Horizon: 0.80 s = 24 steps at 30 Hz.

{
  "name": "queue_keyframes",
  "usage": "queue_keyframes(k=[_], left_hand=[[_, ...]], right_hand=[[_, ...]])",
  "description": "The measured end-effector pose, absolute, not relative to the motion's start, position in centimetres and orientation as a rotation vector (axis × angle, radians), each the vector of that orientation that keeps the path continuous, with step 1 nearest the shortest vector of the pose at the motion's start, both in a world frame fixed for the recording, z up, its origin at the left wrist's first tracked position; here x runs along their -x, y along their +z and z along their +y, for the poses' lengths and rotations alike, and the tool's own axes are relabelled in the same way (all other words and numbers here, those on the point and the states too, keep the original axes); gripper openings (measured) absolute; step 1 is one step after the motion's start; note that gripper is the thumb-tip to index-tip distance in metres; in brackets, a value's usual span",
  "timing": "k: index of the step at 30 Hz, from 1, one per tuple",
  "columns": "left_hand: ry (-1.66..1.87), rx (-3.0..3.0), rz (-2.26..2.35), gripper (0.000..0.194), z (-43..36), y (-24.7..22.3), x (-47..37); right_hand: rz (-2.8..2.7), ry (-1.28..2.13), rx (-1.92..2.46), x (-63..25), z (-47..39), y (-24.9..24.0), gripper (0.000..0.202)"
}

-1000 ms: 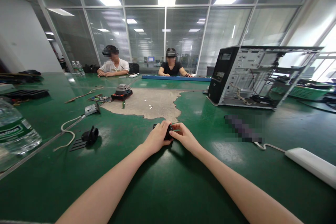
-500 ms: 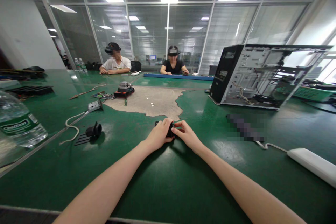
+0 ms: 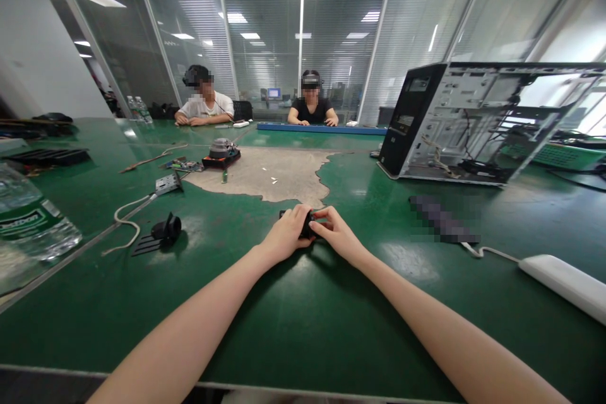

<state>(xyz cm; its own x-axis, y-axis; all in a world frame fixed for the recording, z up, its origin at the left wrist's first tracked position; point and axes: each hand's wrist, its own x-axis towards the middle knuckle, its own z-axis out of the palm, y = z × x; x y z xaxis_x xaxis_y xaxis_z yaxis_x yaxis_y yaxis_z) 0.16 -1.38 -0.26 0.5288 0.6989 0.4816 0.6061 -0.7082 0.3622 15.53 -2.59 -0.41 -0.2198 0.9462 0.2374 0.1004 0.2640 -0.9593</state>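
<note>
In the head view, my left hand (image 3: 286, 235) is wrapped over a small black object (image 3: 307, 226) on the green table. Its fingers cover most of it, so its exact kind stays hidden. My right hand (image 3: 339, 237) touches the object's right end, thumb and fingers pinched there. Whether those fingertips also hold a smaller part cannot be made out. To the left lies a black plastic part with a round tube and slats (image 3: 163, 231).
An open computer case (image 3: 411, 123) stands at right, near a pixelated dark slab (image 3: 438, 218) cabled to a white power strip (image 3: 561, 284). At left are a water bottle (image 3: 35, 221), a metal bracket (image 3: 168, 183) and a heatsink fan (image 3: 221, 151). Two people sit opposite.
My view has tilted down slightly, shifting the scene upward. Both hands keep nearly the same hold on the black object. The person opposite in black has moved a hand inward.
</note>
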Motion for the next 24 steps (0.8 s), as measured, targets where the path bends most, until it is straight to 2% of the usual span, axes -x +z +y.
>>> queue_keyframes(k=[9, 15, 24], left_hand=[[0.914, -2.624, 1.124, 0.056, -1.08, -0.48, -0.15], [0.929, -2.631, 1.135, 0.061, -1.08, -0.65, -0.15], [0.885, -2.648, 1.166, 0.055, -1.12, -0.43, -0.16]], right_hand=[[-1.624, 1.134, 0.884, -15.65, -3.06, -0.27, 0.023], [-1.524, 1.114, 0.968, -15.50, -2.29, -0.86, 0.023], [-1.581, 1.221, 0.824, -15.96, -2.95, -0.22, 0.024]])
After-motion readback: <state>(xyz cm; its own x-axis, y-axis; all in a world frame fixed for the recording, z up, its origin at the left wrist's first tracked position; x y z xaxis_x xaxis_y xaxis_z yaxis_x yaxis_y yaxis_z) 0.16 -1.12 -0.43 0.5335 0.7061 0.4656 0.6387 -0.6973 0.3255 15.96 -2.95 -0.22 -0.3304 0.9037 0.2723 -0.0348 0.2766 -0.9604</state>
